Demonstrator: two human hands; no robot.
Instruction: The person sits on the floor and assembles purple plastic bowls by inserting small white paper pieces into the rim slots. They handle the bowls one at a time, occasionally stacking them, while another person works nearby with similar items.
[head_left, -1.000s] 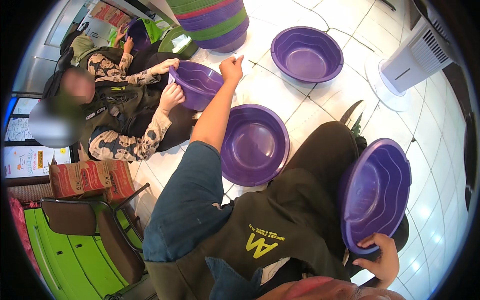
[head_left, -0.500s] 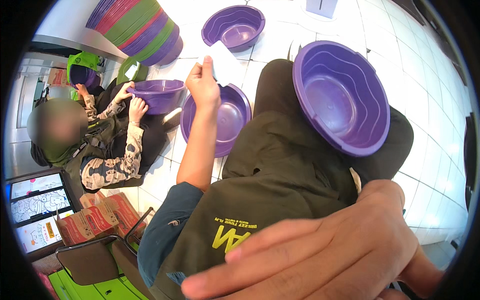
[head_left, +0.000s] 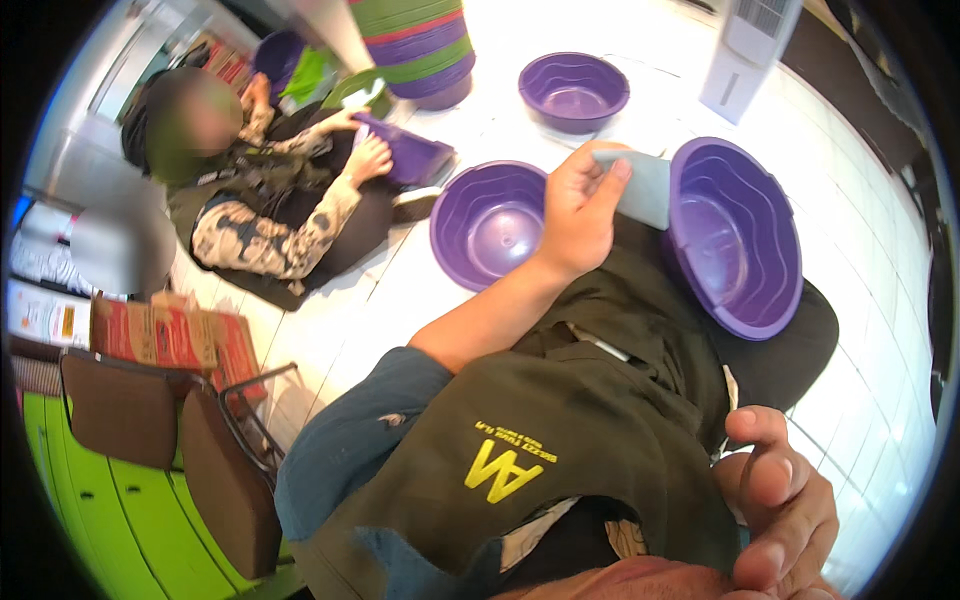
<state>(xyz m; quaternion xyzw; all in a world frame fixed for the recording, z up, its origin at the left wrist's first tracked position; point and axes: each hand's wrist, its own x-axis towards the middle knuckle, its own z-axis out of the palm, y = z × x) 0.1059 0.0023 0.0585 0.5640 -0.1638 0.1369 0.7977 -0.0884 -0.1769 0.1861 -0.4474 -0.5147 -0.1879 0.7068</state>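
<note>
My left hand (head_left: 582,212) pinches a thin pale blue-grey sheet (head_left: 640,187) between thumb and fingers. The sheet's far edge meets the rim of a purple basin (head_left: 735,240) in this view; whether they touch I cannot tell. That basin rests tilted on my legs, its hollow facing me. At the lower right, my right hand (head_left: 785,500) is raised close to the camera, its fingers loosely bent and apart, with nothing seen in it. Beyond my left forearm a second purple basin (head_left: 490,225) stands on the floor.
Another purple basin (head_left: 573,92) stands farther off, beside a tall stack of coloured basins (head_left: 420,50). A co-worker (head_left: 270,220) sits at the left, holding a purple basin (head_left: 405,152). Cardboard boxes (head_left: 150,333), a brown chair (head_left: 120,410) and a white upright appliance (head_left: 752,55) stand around.
My left hand has moved right with the sheet, up to the basin on my legs. My right hand has drawn back right, its fingers now bent. The co-worker's basin is tilted more.
</note>
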